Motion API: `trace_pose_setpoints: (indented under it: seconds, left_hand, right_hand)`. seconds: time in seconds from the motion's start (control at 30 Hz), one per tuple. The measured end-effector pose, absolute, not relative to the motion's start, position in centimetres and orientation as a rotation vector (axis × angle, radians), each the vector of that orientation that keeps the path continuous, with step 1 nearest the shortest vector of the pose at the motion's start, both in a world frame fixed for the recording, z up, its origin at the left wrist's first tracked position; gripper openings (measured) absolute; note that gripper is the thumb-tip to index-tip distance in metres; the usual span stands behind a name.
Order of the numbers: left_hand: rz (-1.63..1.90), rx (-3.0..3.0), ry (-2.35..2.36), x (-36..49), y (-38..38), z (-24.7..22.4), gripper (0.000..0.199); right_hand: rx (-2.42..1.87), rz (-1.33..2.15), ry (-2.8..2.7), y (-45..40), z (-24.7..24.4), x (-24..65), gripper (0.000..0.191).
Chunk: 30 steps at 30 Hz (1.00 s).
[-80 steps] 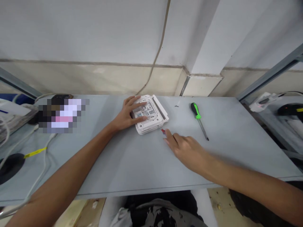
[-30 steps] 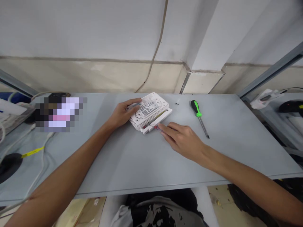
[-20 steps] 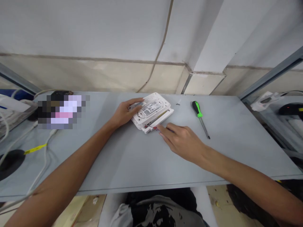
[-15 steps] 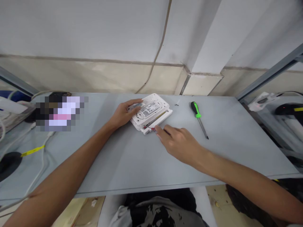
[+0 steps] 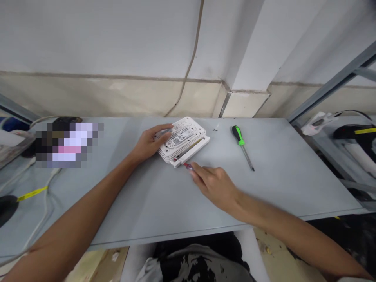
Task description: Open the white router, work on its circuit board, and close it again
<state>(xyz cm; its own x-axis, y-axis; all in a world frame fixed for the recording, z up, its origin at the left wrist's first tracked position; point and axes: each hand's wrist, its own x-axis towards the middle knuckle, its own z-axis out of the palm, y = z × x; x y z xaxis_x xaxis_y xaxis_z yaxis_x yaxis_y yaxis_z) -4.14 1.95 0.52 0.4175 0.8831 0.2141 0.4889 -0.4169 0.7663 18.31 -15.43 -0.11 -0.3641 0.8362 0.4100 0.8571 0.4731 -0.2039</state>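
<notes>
Near the far edge of the grey table (image 5: 164, 199), a little left of the middle, lies the white box (image 5: 183, 137), its label side facing up. My left hand (image 5: 149, 143) is part-way open on the box's left end, with the fingers over its top and the thumb lying across it towards the label. My right hand (image 5: 216, 184) is closed around the handle of a small red screwdriver (image 5: 188, 166), which I pinch between thumb and fingers just nearer than the box. Its thin shaft points left, and the tip is at the near corner of the box, by the gap along the white strip (image 5: 194, 152). I cannot tell how deep the tip goes. To the right of the box, near the far edge, are a few tiny dark screws (image 5: 215, 130). Farther right lies a green and black screwdriver (image 5: 241, 145), its handle to the far side and its tip towards me. Over on the left, white cables (image 5: 46, 199) run along the table, one with a yellow tag (image 5: 32, 194).
</notes>
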Motion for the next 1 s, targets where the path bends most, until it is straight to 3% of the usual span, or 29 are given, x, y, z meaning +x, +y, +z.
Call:
trace_pose_setpoints:
  seconds: [0.2,0.5,1.0]
  left_hand:
    - [0.834,2.066,1.167,-4.4,2.3,0.3,0.056]
    - [0.804,2.062,1.226,-4.3,1.9,0.5,0.058]
    - [0.806,2.048,1.204,-4.5,2.0,0.4,0.052]
  right_hand:
    - [-1.392,0.359,-2.091,-14.8,0.6,18.9,0.046]
    - [-1.418,-0.072,-2.037,-14.0,1.1,23.5,0.042]
    - [-1.327,-0.144,-2.107,-13.4,1.2,23.2,0.041]
